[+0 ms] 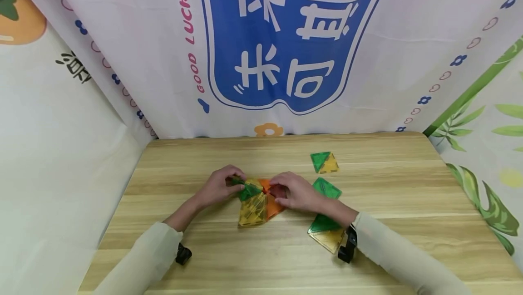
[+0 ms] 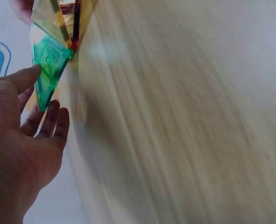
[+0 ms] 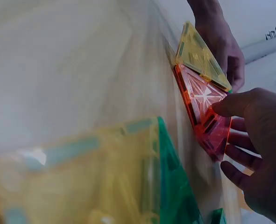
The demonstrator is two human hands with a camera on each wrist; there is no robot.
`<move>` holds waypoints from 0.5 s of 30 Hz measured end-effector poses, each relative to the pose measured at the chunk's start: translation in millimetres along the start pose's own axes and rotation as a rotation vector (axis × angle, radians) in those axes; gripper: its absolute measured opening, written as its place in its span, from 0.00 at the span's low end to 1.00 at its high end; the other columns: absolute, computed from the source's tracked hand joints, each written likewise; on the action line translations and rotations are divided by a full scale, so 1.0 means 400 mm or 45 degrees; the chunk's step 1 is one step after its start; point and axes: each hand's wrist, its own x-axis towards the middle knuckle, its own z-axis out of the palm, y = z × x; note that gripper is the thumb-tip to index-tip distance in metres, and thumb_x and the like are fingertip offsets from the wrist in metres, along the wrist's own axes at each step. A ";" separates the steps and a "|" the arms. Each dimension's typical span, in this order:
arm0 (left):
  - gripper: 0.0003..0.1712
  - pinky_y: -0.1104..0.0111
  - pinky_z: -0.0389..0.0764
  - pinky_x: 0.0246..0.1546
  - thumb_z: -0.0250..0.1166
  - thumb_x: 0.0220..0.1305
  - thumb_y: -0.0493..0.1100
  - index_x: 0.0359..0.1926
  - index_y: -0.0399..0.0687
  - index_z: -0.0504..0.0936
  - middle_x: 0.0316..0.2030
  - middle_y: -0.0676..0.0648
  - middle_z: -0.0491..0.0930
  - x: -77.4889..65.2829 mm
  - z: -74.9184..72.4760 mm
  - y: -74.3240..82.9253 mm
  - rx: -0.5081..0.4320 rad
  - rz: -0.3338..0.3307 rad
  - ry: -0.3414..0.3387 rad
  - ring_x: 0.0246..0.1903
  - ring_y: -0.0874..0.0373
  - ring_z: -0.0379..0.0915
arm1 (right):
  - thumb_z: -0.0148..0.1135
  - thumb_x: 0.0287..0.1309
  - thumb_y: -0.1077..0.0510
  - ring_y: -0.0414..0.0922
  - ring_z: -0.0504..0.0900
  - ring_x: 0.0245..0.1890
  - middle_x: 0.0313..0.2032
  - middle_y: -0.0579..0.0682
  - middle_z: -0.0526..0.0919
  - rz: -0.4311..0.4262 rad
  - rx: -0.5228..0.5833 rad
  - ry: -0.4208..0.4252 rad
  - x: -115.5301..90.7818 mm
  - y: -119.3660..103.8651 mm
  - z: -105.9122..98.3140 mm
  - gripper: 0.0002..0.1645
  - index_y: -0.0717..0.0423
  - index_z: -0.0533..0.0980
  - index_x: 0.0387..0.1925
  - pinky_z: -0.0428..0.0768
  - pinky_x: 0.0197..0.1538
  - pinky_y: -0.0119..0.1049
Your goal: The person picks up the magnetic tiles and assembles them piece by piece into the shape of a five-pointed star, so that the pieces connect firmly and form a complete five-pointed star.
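Note:
Translucent building tiles form a raised, peaked cluster on the table. My left hand (image 1: 218, 188) is at its left side, pinching a green triangular tile (image 2: 49, 60) between thumb and fingers. On the opposite side, my right hand (image 1: 300, 191) pinches a red tile (image 3: 215, 133), its thumb on the face and the fingers behind. A yellow tile (image 1: 252, 211) leans at the front beside an orange tile (image 1: 273, 207). More yellow and orange pieces show at the back, partly covered by the hands. The tiles' edges meet near the peak.
Behind the right hand, a green and yellow pair of triangles (image 1: 324, 162) lies flat. Under the right forearm are a green tile (image 1: 327, 188), another green tile (image 1: 324, 223) and a yellow triangle (image 1: 328, 239). A printed cloth (image 1: 163, 104) hangs along the table's (image 1: 229, 258) back edge.

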 end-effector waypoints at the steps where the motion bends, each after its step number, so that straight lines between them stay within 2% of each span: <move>1: 0.11 0.56 0.84 0.49 0.73 0.67 0.34 0.50 0.43 0.86 0.51 0.45 0.83 -0.003 -0.002 -0.002 0.002 -0.009 0.002 0.50 0.50 0.81 | 0.76 0.63 0.57 0.51 0.81 0.59 0.59 0.53 0.85 0.002 0.006 -0.009 0.005 0.005 -0.003 0.29 0.60 0.81 0.63 0.81 0.63 0.48; 7: 0.11 0.61 0.80 0.45 0.74 0.67 0.34 0.49 0.44 0.86 0.50 0.46 0.83 -0.010 -0.009 -0.001 0.036 -0.002 0.001 0.48 0.51 0.80 | 0.74 0.65 0.57 0.51 0.79 0.63 0.63 0.53 0.83 0.010 0.036 -0.058 0.022 0.022 -0.009 0.29 0.59 0.80 0.65 0.79 0.66 0.49; 11: 0.14 0.53 0.83 0.53 0.74 0.66 0.33 0.51 0.41 0.85 0.53 0.43 0.82 -0.007 -0.008 0.018 0.046 0.056 0.016 0.52 0.47 0.79 | 0.74 0.65 0.56 0.50 0.81 0.61 0.59 0.52 0.85 0.004 0.047 -0.005 0.007 0.022 -0.016 0.27 0.58 0.81 0.63 0.80 0.65 0.49; 15: 0.16 0.44 0.79 0.62 0.74 0.65 0.32 0.52 0.38 0.84 0.56 0.41 0.81 0.009 0.004 0.050 0.076 0.135 0.059 0.60 0.43 0.76 | 0.76 0.63 0.57 0.50 0.83 0.59 0.56 0.53 0.86 -0.005 0.089 0.082 -0.038 0.013 -0.039 0.25 0.60 0.82 0.60 0.82 0.63 0.50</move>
